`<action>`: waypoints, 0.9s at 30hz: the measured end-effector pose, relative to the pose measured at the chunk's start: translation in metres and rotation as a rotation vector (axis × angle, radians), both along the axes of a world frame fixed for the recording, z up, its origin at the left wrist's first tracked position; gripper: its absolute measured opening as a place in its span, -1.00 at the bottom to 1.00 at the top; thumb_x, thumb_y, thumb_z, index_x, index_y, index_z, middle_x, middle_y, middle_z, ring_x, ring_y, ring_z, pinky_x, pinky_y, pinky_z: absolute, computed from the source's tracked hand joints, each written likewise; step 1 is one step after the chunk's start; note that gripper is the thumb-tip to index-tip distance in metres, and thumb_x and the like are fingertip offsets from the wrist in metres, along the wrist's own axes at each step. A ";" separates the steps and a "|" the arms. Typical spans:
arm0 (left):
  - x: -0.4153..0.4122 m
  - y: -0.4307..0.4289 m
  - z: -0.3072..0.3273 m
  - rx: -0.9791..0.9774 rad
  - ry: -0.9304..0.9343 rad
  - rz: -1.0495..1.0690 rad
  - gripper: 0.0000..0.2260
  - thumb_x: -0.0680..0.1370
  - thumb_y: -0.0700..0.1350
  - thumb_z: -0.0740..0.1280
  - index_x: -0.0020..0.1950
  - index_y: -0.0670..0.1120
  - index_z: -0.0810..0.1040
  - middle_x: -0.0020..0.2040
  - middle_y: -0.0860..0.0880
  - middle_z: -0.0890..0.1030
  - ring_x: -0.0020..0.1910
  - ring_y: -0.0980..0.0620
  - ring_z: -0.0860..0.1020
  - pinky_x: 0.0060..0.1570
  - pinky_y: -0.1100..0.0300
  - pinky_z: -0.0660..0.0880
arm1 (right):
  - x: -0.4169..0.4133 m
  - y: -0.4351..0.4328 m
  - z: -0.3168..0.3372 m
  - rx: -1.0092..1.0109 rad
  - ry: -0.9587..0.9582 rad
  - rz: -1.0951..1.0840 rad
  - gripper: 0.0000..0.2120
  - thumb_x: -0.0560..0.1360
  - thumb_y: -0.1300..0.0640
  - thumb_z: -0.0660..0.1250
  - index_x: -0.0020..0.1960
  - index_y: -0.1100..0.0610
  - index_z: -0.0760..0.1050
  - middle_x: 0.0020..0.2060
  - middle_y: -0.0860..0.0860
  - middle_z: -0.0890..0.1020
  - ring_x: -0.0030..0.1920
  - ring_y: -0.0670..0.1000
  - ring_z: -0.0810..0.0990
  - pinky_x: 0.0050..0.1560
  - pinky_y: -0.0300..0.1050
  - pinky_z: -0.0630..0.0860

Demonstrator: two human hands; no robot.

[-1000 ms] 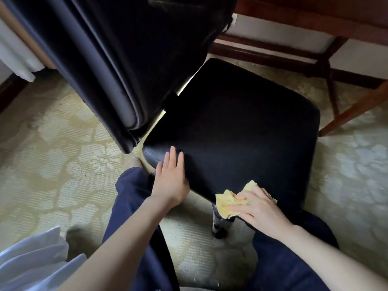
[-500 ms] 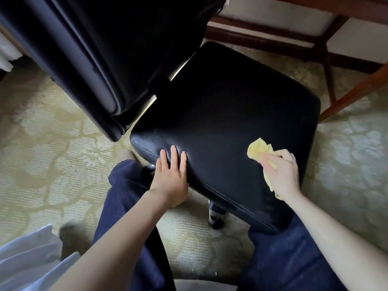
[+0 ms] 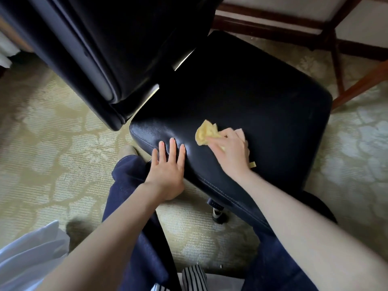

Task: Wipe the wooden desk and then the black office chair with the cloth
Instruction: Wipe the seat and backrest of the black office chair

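Observation:
The black office chair's seat point(image 3: 252, 97) fills the middle of the view, its padded backrest point(image 3: 94, 49) rising at upper left. My left hand point(image 3: 168, 169) lies flat with straight fingers on the seat's near left edge. My right hand point(image 3: 233, 152) presses a crumpled yellow cloth point(image 3: 206, 132) onto the seat, just right of the left hand. Most of the cloth is hidden under the palm; a small corner shows at the wrist. Wooden desk legs and rails point(image 3: 336, 66) stand behind the chair at upper right.
Patterned beige carpet point(image 3: 52, 143) lies all around the chair. My knees in dark trousers point(image 3: 130, 181) sit against the seat's near edge. The chair's column and base point(image 3: 217, 213) show under the seat. White fabric point(image 3: 29, 255) is at lower left.
My right hand swept the cloth from the seat's near edge out to the right side, then back left toward my left hand. The left hand stayed in place.

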State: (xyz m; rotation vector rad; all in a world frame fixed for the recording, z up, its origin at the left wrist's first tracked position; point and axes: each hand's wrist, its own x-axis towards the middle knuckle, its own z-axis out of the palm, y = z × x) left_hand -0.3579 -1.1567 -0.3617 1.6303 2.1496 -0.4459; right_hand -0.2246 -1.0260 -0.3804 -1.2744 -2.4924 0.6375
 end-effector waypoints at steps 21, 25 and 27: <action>0.070 -0.027 0.005 -0.007 -0.188 0.094 -0.30 0.55 -0.18 0.10 0.55 -0.10 -0.28 0.53 -0.19 -0.31 0.53 -0.16 -0.22 0.47 -0.07 -0.17 | 0.167 -0.082 0.009 0.346 -0.179 0.728 -0.85 0.27 0.10 0.57 -0.24 -0.12 0.65 -0.08 -0.19 0.63 -0.06 0.00 0.34 -0.03 -0.08 0.50; 0.072 -0.022 0.010 -0.077 -0.196 0.092 -0.31 0.55 -0.17 0.08 0.54 -0.08 -0.30 0.53 -0.17 -0.32 0.54 -0.13 -0.23 0.46 -0.07 -0.17 | 0.193 -0.078 0.004 0.079 -0.016 0.410 -0.78 0.33 0.20 0.54 -0.09 -0.06 0.68 0.05 -0.08 0.62 0.03 0.02 0.40 0.06 0.02 0.53; 0.075 -0.021 0.012 -0.103 -0.198 0.098 -0.31 0.55 -0.17 0.08 0.54 -0.08 -0.30 0.53 -0.17 -0.32 0.54 -0.14 -0.23 0.47 -0.08 -0.17 | 0.196 -0.076 -0.001 0.043 0.032 0.308 -0.75 0.33 0.25 0.53 -0.06 -0.03 0.68 0.07 -0.03 0.60 0.08 -0.04 0.35 0.11 -0.04 0.48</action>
